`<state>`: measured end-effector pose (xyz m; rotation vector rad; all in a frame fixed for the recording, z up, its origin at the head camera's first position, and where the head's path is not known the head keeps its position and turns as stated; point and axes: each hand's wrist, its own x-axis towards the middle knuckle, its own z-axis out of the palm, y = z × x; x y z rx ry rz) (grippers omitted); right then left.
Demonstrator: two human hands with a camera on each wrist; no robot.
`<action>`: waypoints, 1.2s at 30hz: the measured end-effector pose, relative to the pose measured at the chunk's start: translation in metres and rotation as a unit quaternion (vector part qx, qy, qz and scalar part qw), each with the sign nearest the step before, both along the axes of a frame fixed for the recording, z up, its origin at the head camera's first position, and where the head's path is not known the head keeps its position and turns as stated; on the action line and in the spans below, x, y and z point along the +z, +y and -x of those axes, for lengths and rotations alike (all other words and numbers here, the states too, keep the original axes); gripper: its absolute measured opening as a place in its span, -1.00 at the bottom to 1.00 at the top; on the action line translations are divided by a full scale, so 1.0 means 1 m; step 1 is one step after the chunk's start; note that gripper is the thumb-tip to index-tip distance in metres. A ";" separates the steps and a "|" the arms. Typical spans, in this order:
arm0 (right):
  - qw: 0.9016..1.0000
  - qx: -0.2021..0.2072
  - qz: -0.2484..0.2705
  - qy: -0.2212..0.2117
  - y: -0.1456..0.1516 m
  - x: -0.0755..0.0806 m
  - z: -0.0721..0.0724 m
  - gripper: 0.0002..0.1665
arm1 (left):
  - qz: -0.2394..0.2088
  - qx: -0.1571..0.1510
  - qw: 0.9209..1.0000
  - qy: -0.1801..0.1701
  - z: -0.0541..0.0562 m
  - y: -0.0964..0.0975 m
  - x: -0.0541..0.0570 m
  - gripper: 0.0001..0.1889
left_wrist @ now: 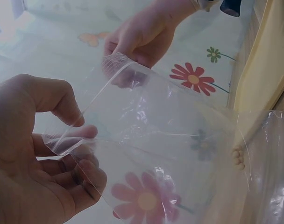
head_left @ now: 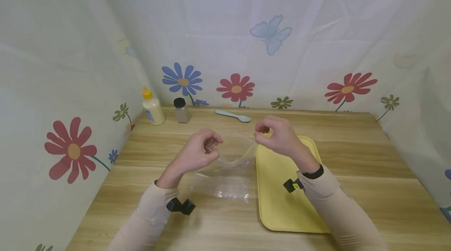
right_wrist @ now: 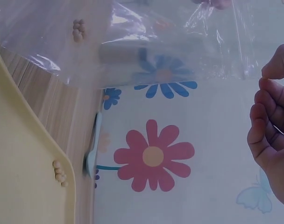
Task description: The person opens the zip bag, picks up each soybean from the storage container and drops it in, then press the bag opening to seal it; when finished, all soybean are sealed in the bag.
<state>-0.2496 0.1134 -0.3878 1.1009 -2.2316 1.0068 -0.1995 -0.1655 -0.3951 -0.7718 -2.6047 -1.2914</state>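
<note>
Plainly see-through, creased and glossy, the plastic bag (left_wrist: 174,119) droops below the fingers (left_wrist: 81,198), its mouth parted between left hand (head_left: 197,152) and right hand (head_left: 280,136), both pinching its rim.

My left grip (head_left: 197,152), left of the yellow tray (head_left: 278,192), and right grip (head_left: 280,136), near its far edge, pinch a clear bag (head_left: 227,189); beyond tray, leftward: spoon (head_left: 230,115), jar (head_left: 181,114), bottle (head_left: 154,111).
</note>
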 end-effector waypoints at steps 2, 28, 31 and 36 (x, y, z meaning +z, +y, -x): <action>1.000 0.008 -0.001 0.005 -0.002 0.001 -0.001 -0.94 | 0.002 0.001 1.000 0.001 0.000 0.000 0.000 -0.73; 0.998 0.062 0.007 0.024 -0.017 0.005 -0.010 -0.86 | 0.003 0.002 1.000 -0.006 0.000 0.000 0.001 -0.73; 0.998 0.059 0.005 0.019 -0.015 0.004 -0.009 -0.87 | 0.004 0.003 1.000 -0.005 -0.001 0.001 0.001 -0.73; 0.998 0.054 0.003 0.014 -0.011 0.003 -0.006 -0.89 | 0.004 0.003 1.000 -0.005 0.000 0.001 0.000 -0.73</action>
